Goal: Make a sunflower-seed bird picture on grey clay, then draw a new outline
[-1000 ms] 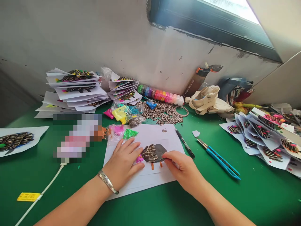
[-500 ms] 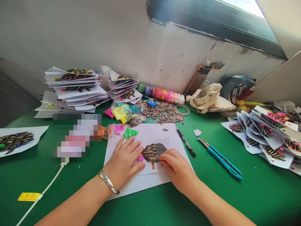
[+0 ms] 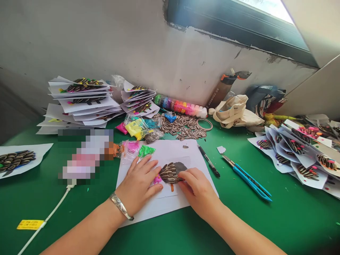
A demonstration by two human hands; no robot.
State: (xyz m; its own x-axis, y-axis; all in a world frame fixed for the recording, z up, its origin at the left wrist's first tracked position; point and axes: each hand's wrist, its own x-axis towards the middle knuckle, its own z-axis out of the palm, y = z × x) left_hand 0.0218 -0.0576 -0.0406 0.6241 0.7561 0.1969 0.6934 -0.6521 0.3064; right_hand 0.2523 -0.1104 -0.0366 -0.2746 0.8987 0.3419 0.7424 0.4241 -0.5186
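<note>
My left hand (image 3: 140,179), a silver bangle on its wrist, lies flat with fingers spread on a white sheet (image 3: 132,209). Its fingertips are close to a pink clay piece (image 3: 157,179). On a smaller paper lying on that sheet, overlapping sunflower seeds (image 3: 169,172) cover the left part of a dark grey clay shape (image 3: 181,167). A short orange-brown strip (image 3: 172,187) shows below the seeds. My right hand (image 3: 198,189) is closed, thumb and fingertips pinched at the right lower edge of the grey shape. Whatever the pinch holds is hidden behind the fingers.
Loose sunflower seeds (image 3: 183,125) are heaped behind the sheet, beside colored clay packets (image 3: 136,128). To the right lie a black pen (image 3: 208,161) and a blue utility knife (image 3: 248,180) with its blade out. Stacked seed pictures (image 3: 87,106) stand at the left, others (image 3: 300,152) at the right.
My right hand has shifted slightly left along the lower edge of the grey shape, fingers still pinched. My left hand stays flat on the paper. The whole view has moved a little.
</note>
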